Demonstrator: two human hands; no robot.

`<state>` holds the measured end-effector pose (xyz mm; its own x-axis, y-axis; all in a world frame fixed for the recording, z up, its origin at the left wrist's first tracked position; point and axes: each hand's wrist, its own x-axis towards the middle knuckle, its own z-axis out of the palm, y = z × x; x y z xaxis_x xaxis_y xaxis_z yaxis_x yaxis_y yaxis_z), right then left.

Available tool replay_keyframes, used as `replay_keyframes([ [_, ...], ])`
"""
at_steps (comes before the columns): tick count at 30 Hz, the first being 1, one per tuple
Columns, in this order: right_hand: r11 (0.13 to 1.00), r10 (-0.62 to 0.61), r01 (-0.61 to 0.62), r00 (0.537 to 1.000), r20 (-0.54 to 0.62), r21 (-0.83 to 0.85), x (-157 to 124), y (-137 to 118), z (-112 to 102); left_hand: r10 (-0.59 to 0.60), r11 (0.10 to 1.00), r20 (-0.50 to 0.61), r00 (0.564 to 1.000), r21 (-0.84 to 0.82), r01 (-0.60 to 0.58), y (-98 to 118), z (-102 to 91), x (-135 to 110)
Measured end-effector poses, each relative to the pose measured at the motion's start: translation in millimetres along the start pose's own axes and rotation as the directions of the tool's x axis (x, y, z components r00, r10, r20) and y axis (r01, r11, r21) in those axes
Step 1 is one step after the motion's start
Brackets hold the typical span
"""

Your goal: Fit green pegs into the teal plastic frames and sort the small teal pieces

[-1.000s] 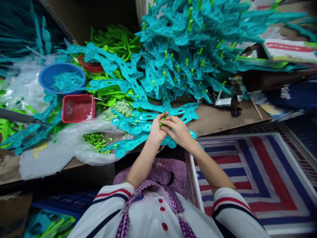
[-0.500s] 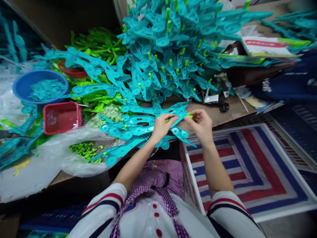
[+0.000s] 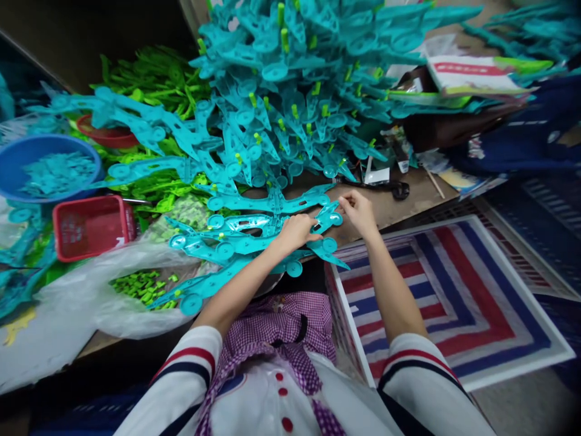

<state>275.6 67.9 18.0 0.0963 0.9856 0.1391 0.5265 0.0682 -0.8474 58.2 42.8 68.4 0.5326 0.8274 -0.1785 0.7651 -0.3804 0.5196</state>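
Note:
Several flat teal plastic parts (image 3: 245,236) with round ends lie stacked at the near edge of a wooden board (image 3: 403,206). My left hand (image 3: 295,232) rests curled on the top teal part, pressing it down. My right hand (image 3: 359,211) is just to its right, fingers pinched at the round end of a teal part (image 3: 327,217); what is in the pinch is too small to see. Small green pegs (image 3: 140,283) lie in a clear plastic bag (image 3: 91,297) to the left.
A tall heap of teal parts with green pegs (image 3: 299,91) fills the back. A blue bowl (image 3: 45,166) of teal bits, a red basket (image 3: 88,225) and green plastic pieces (image 3: 154,79) sit at left. A red, white and blue striped mat (image 3: 454,290) lies at right.
My hands were together over the stack, then parted with a green peg in the right fingers. Now the right hand has come back down to the teal part's round end.

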Motion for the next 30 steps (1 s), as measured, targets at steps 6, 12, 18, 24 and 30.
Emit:
replay_keyframes([
  [6, 0.988, -0.026, 0.032, 0.999, 0.043, -0.154, -1, 7, 5, -0.023, 0.998, 0.043, 0.999, 0.064, 0.020, 1, 0.3, 3],
  [12, 0.988, -0.002, 0.008, 0.999, 0.037, -0.153, -3, 7, 5, -0.014, 0.998, 0.059, 0.998, 0.059, 0.011, -1, 1.0, 4],
  [18, 0.946, -0.022, 0.056, 0.994, 0.107, -0.321, 4, 5, 5, -0.004, 0.997, 0.075, 0.997, 0.072, -0.001, -3, 4.6, 7],
  [24, 0.821, -0.038, 0.159, 0.973, 0.226, -0.548, 9, -3, 4, -0.017, 0.992, 0.101, 0.995, 0.125, 0.004, 1, 1.7, 5],
  [30, 0.783, -0.032, 0.162, 0.975, 0.221, -0.601, 3, 1, 9, -0.009, 0.993, 0.095, 0.995, 0.122, -0.003, -3, 7.0, 7],
])
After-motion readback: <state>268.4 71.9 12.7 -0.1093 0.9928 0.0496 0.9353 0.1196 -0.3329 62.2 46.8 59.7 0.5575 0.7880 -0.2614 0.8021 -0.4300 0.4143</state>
